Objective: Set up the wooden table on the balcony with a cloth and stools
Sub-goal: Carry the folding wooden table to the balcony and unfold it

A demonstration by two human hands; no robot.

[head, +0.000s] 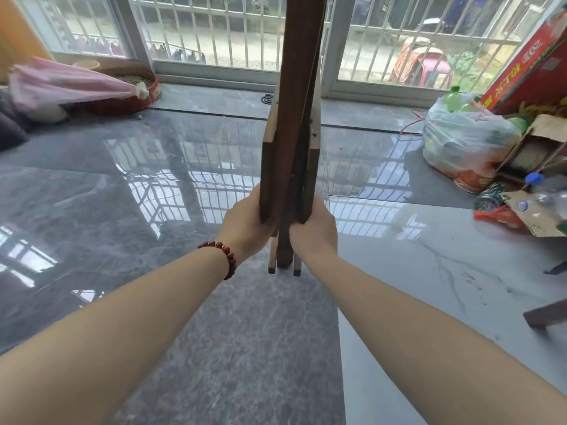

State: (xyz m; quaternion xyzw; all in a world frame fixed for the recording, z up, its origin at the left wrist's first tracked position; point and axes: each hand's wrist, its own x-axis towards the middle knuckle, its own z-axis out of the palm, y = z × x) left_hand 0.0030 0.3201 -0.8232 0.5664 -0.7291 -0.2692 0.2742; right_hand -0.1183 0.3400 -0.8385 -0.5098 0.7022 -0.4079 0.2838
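Before the barred window, the left hand and right hand both grip the folded wooden table, held upright; next, I judge, its legs must be spread.

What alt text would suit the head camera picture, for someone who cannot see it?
Two bare hands grip a folded wooden table, held upright: the left hand, wearing a red bead bracelet, and the right hand clasp its legs from either side. Behind are barred windows; a pink umbrella lies at left, a plastic bag at right.
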